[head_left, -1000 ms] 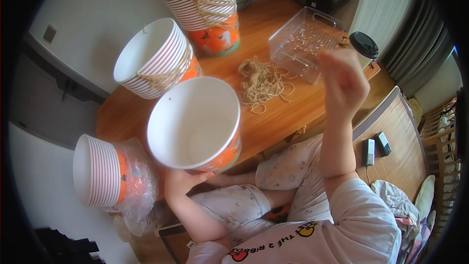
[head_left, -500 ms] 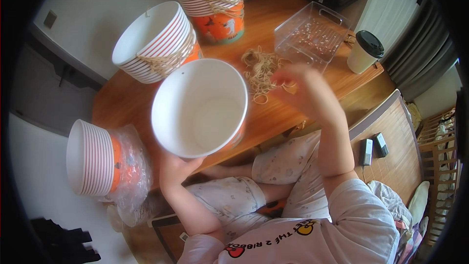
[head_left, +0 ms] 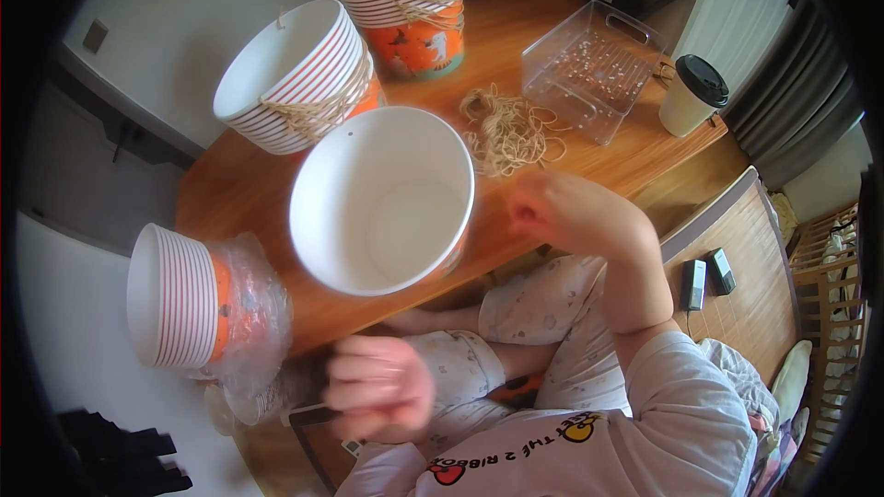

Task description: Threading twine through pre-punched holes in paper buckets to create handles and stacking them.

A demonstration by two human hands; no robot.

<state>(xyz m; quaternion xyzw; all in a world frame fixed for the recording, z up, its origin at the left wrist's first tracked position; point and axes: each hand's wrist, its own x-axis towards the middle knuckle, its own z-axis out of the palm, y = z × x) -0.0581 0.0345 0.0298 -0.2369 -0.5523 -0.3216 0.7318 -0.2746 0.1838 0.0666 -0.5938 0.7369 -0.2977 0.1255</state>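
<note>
Our left hand (head_left: 379,388) has left the bucket (head_left: 382,202) for lower centre, fingers (head_left: 354,394) curled; on our blurred right hand (head_left: 557,209), we cannot tell.

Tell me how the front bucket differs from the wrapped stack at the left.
The front bucket shows one rim; the wrapped stack shows a row of nested rims. No wrapping shows on the front bucket, while clear plastic covers the wrapped stack's lower part. The front bucket turns its open mouth to the camera, whereas the wrapped stack shows mostly its side. Both have white rims and orange outsides.
</note>
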